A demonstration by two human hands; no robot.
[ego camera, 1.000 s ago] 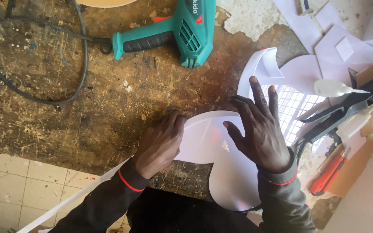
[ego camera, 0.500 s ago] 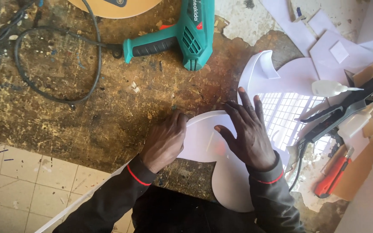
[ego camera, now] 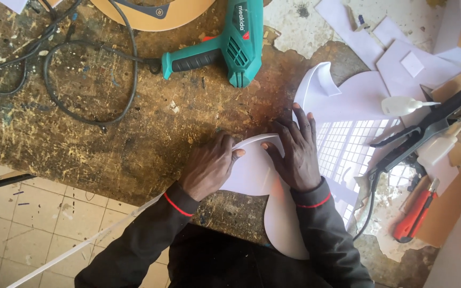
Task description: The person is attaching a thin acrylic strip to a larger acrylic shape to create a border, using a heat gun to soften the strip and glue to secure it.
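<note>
In the head view, a white curved plastic sheet (ego camera: 273, 213) lay on the near edge of a worn, paint-stained wooden workbench (ego camera: 108, 133), its rounded lower lobe hanging past the bench edge toward the person's dark clothing. The left hand (ego camera: 209, 165) sat at the sheet's left edge with its fingers curled, thumb and fingertips pinching the thin upturned rim where it rose off the bench; the hand was closed on that rim rather than spread. The right hand (ego camera: 294, 149) lay flat and open on top of the sheet just to the right, fingers splayed and pointing away from the body, pressing down and grasping nothing. The sheet thus ran beneath the right palm and between the two hands, which were near each other but not touching. Beyond them, a teal heat gun (ego camera: 225, 48) rested on the bench with its black cord (ego camera: 81, 90) looping to the left. To the right lay more white offcuts (ego camera: 358, 96), a black clamp-like tool (ego camera: 428, 128) and a red-handled utility knife (ego camera: 414, 213).
</note>
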